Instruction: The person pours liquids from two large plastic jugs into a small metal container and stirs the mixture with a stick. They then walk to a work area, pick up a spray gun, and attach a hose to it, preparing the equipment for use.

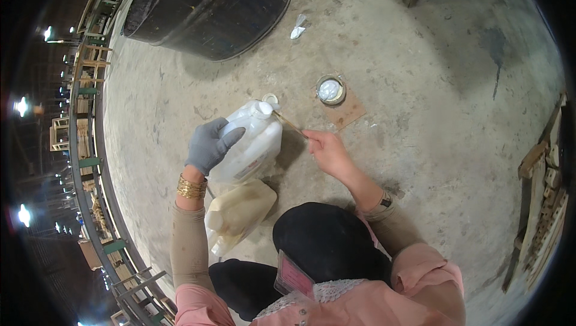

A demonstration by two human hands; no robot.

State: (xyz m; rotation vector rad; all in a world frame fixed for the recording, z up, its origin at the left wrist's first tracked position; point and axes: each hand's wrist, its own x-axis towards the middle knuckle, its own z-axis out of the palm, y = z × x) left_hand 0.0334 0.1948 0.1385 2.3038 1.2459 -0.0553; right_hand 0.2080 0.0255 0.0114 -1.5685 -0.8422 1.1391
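With bare right fingers (318,137) we are pinching a thin stick (290,124) at the white jug's (264,146) mouth, left of them, while our gloved left fingers (231,138) are gripping the jug, seemingly for steadiness.

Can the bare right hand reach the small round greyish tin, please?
Probably yes: nothing visible stands between the bare right hand and the small round greyish tin, though the hand holds a thin brown stick.

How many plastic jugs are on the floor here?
2. The white jug is at the gloved left hand; the yellowish jug is just below it in the picture. Any behind the big black tub would be hidden.
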